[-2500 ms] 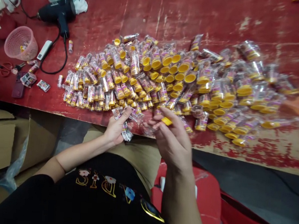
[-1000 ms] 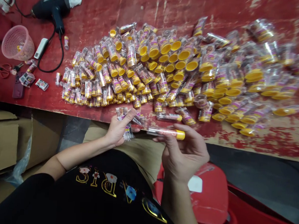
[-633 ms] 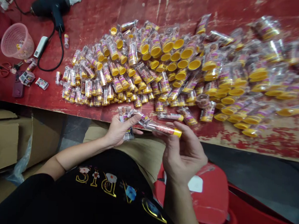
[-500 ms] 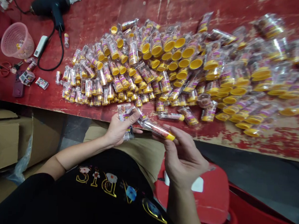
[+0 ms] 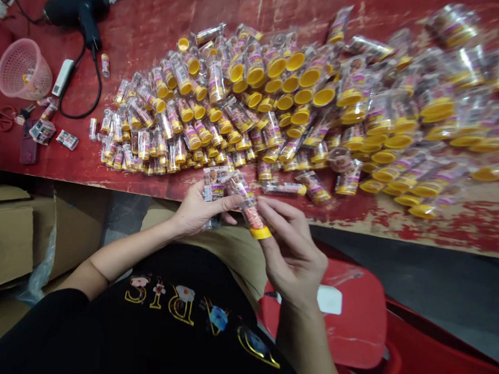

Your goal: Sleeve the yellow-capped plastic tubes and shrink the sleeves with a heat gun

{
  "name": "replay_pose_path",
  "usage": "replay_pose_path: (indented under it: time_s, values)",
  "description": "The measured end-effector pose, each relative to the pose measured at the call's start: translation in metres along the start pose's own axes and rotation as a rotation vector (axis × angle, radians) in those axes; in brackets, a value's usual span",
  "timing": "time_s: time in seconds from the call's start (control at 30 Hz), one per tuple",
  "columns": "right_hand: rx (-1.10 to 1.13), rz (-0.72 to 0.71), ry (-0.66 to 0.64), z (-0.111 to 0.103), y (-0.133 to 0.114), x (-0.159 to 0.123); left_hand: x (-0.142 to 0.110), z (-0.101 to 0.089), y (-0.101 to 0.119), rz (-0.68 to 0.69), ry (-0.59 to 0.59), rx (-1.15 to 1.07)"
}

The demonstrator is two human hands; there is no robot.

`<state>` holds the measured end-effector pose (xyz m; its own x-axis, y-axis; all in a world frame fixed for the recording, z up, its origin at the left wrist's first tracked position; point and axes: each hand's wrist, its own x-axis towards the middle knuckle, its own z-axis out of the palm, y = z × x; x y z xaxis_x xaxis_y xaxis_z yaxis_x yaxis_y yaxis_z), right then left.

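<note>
My left hand (image 5: 192, 209) is closed on several printed plastic sleeves (image 5: 213, 184), its thumb reaching across to the right. Between the fingers and thumb of my right hand (image 5: 292, 253) is a small clear tube (image 5: 252, 216) with a yellow cap (image 5: 260, 232) and reddish contents. The tube slants, cap end toward me. Around its upper end is a printed clear sleeve (image 5: 236, 185), which my left thumb touches. Just beyond my hands lies a big pile of sleeved tubes (image 5: 211, 118) with yellow ends. One loose tube (image 5: 283, 188) rests at the near side of the pile.
On the left of the red table (image 5: 167, 9) lie a heat gun (image 5: 81, 5), a pink basket (image 5: 25, 69), scissors (image 5: 2, 119), a purple phone-like object (image 5: 29, 147) and small sleeve stacks (image 5: 67, 139). A red stool (image 5: 351, 321) and cardboard boxes (image 5: 4, 235) stand below.
My right hand has brought the yellow-capped tube leftward to my left hand and turned it cap-down. A printed sleeve now surrounds its upper end. The view has shifted slightly.
</note>
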<state>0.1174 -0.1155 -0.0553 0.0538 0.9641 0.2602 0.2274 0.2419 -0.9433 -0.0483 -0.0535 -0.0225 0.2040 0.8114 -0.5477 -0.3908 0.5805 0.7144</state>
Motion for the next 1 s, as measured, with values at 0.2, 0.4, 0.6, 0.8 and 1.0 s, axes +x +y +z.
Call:
replay_pose_path:
  time_s: [0.2,0.4,0.6,0.8,1.0]
  values:
    - [-0.053,-0.105,0.169,0.008,-0.004,0.010,-0.003,0.001,-0.001,-0.010,-0.096,0.076]
    - [-0.042,-0.115,0.360,0.016,-0.009,0.012,-0.004,-0.001,-0.011,-0.024,-0.147,0.081]
    - [-0.071,-0.176,0.408,0.016,-0.008,0.014,-0.006,0.002,-0.013,-0.006,-0.156,0.061]
    - [-0.092,-0.163,0.386,0.015,-0.005,0.013,-0.006,0.004,-0.008,0.044,-0.170,0.045]
    - [-0.081,-0.120,0.403,0.016,-0.002,0.013,-0.002,0.007,-0.011,0.054,-0.130,0.065]
